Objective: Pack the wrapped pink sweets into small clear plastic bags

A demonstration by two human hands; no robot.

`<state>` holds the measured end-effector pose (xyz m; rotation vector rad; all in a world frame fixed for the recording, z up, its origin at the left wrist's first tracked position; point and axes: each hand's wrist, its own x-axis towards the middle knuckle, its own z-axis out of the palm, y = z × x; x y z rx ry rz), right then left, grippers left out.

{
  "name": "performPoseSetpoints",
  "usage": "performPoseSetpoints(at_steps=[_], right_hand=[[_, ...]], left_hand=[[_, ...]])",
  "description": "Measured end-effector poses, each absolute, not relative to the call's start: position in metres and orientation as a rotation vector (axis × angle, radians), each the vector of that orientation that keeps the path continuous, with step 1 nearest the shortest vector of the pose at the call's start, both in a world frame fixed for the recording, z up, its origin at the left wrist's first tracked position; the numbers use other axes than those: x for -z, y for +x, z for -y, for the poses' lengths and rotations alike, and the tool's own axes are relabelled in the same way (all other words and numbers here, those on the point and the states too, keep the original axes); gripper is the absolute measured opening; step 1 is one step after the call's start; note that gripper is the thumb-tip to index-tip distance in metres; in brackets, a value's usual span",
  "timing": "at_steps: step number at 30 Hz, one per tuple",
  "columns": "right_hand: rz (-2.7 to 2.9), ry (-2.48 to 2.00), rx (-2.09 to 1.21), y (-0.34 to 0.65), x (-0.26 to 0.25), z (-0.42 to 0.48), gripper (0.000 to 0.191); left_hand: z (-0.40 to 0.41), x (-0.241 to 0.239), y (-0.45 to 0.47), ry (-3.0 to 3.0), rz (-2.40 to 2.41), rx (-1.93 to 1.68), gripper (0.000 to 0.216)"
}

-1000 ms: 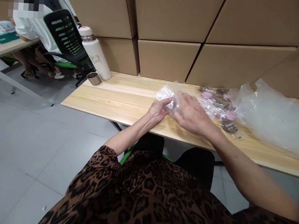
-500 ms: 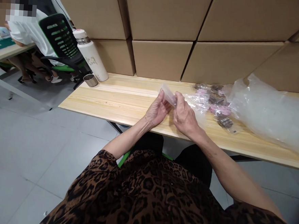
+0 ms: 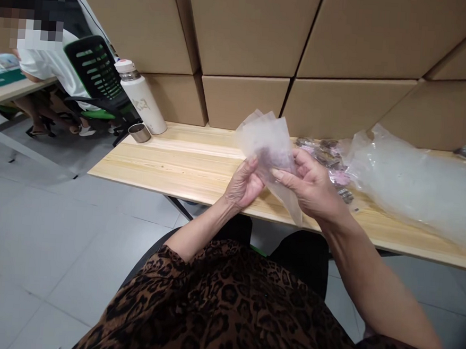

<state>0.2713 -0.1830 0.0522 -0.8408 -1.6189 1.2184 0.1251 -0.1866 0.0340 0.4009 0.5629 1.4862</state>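
Several thin, translucent plastic bags are fanned out above the table's front part. My left hand pinches their lower left edge between thumb and fingers. From the other side my right hand grips them, its thumb lying on the front. A dark and pinkish patch shows through the film; I cannot tell whether it lies inside or behind. Right of the hands, small clear packets with dark and pink contents lie on the wooden table, partly hidden by my right hand.
A large clear plastic bag covers the table's right side. Stacked cardboard boxes form a wall along the back. A white bottle and a metal cup stand at the left end. Beyond, a person in a white shirt sits by a chair.
The bags have been raised and spread into a fan. My right hand has moved rightwards and turned, its thumb now on the front. The view has tilted slightly.
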Motion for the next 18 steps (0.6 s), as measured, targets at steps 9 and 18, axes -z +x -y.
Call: performPoseSetpoints(at_steps=[9,18], right_hand=[[1.738,-1.018,-1.253,0.292,-0.048,0.158,0.045],[1.474,-0.955,-0.89,0.32,-0.007,0.158,0.037]], left_hand=[[0.195,-0.018,0.141,0.392,-0.576,-1.427,0.011],[0.19,-0.026,0.126,0.191,-0.67,-1.601,0.033]])
